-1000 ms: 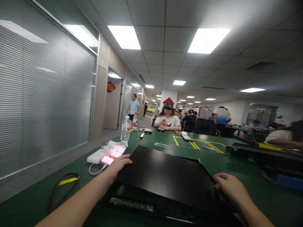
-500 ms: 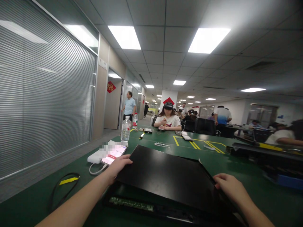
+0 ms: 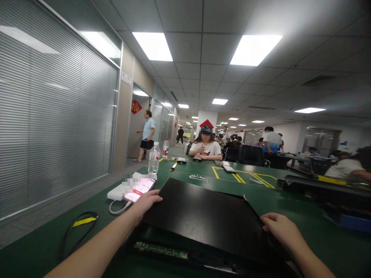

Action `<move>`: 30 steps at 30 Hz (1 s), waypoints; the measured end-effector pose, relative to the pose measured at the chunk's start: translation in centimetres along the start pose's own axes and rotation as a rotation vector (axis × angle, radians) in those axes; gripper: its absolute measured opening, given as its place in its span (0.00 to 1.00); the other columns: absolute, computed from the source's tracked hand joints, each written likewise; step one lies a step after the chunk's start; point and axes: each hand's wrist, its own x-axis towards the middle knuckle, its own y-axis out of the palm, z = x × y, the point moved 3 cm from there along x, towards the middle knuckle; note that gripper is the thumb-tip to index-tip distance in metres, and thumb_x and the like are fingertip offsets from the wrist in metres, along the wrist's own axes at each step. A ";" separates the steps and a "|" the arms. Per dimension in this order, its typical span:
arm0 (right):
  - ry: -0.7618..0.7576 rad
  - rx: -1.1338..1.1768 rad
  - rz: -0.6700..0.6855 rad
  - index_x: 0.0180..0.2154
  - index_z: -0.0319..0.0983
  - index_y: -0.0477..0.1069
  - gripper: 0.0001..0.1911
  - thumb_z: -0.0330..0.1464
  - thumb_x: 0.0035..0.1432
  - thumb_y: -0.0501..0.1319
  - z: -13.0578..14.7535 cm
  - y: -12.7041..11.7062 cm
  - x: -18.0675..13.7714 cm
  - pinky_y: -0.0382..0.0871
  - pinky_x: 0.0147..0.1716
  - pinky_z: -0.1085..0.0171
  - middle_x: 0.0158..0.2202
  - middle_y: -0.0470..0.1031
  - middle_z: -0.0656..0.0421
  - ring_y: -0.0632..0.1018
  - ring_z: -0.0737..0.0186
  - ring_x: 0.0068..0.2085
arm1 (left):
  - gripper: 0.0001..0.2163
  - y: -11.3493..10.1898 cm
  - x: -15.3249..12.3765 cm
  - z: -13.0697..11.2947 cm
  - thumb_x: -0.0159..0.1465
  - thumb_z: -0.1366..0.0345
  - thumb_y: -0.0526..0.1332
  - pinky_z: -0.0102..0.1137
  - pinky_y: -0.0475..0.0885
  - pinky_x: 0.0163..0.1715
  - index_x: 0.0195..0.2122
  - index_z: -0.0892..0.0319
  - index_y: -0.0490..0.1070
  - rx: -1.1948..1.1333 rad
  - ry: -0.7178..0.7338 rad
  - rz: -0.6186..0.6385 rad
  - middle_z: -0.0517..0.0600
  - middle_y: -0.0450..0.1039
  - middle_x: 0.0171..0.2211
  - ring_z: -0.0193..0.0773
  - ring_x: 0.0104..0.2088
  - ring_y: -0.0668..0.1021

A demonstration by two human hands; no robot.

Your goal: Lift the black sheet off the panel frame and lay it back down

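Nearest to me, a dark base unit [image 3: 203,264] lies on the green table mat [image 3: 319,239]. A green circuit strip [image 3: 160,250] shows along its near edge.

A black panel [image 3: 203,216] sits over this base, tilted, with its near edge raised clear of the strip. My left hand [image 3: 145,202] grips the panel's left edge, fingers curled over the top face. The thumb is hidden, so I cannot tell where it bears. My right hand [image 3: 279,227] holds the right edge, fingers bent around the rim. Both forearms reach in from the lower corners.

To the left of my left arm, a black strap with a yellow tag [image 3: 84,221] lies on the mat. Just beyond my left hand lies a phone [image 3: 139,189], its screen lit, resting partly on a white power bank [image 3: 117,192]. Farther along stands a clear water bottle [image 3: 153,158], upright, with a second bottle [image 3: 165,147] behind it.

At the far end of the table a person in a white shirt [image 3: 205,147] is seated. Another person in a light blue shirt [image 3: 147,133] stands at a doorway on the left.
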 end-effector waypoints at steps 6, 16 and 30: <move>-0.008 0.023 -0.001 0.33 0.41 0.74 0.16 0.39 0.47 0.52 -0.4 0.1 0.4 0.63 0.29 0.64 0.26 0.77 0.58 0.76 0.58 0.31 | 0.21 0.0 0.0 0.1 0.46 0.69 0.63 0.34 0.71 0.30 0.44 0.59 0.70 -0.059 -0.006 0.025 0.50 0.78 0.26 0.45 0.29 0.79; 0.000 0.023 -0.014 0.31 0.41 0.75 0.15 0.38 0.46 0.53 -0.5 0.2 0.3 0.64 0.29 0.64 0.26 0.77 0.58 0.76 0.58 0.31 | 0.22 0.0 0.0 0.3 0.48 0.68 0.64 0.35 0.71 0.34 0.46 0.60 0.67 -0.054 0.016 0.140 0.51 0.78 0.29 0.44 0.30 0.79; -0.008 0.029 0.005 0.32 0.40 0.75 0.15 0.38 0.46 0.53 -0.5 0.5 0.3 0.63 0.28 0.65 0.26 0.77 0.58 0.76 0.59 0.30 | 0.26 0.0 0.2 0.4 0.46 0.67 0.64 0.35 0.71 0.34 0.48 0.62 0.65 -0.063 0.026 0.180 0.51 0.78 0.29 0.44 0.31 0.79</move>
